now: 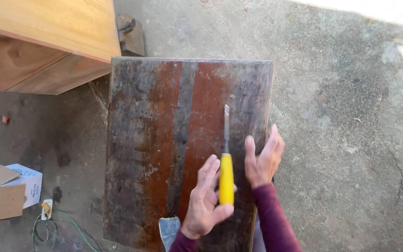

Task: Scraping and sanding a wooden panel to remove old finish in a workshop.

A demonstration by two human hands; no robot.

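Chisel (226, 158): glossy yellow plastic handle, dull grey metal blade, tip worn. Under it a wooden board (164, 140), rough, matt, stained dark with reddish-brown streaks and scratches. Left of the board, a pale wooden cabinet (47, 42), smooth, satin finish, visible grain. Floor (350, 116) around the board: rough matt concrete, cracked, dusty. Cardboard box (5, 189) left of board, matt paper. Sleeve (274, 219) below chisel: maroon cloth.

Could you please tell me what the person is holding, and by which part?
The left hand pinches a chisel by its yellow handle; the right hand is open and holds nothing.
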